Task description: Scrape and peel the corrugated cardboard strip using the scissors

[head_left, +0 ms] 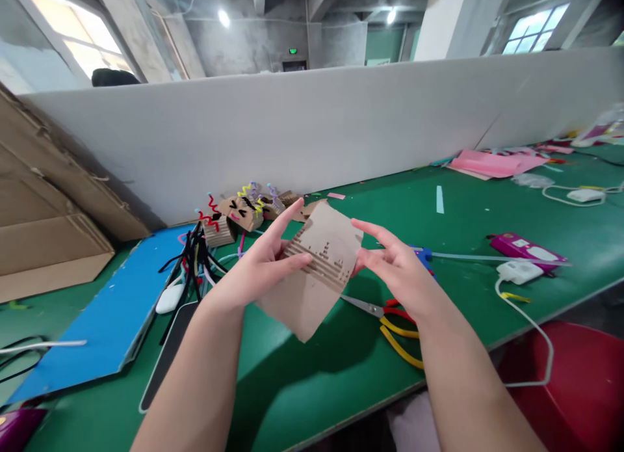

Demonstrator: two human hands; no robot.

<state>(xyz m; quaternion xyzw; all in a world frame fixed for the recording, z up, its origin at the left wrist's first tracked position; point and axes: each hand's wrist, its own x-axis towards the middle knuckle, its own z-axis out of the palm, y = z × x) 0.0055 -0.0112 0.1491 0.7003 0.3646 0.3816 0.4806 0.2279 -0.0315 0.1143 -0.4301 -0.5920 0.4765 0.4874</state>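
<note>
Between my left hand (273,260) and right hand (390,260), pinched at opposite edges: cardboard (314,283) above the table (400,201), tilted presumably to bring its ridged face into view; scissors (374,310) near right wrist.

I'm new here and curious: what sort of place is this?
Probably a craft workspace, judging by the held-up cardboard piece, the open scissors nearby, and the cardboard figure with a pink-and-black face.
</note>
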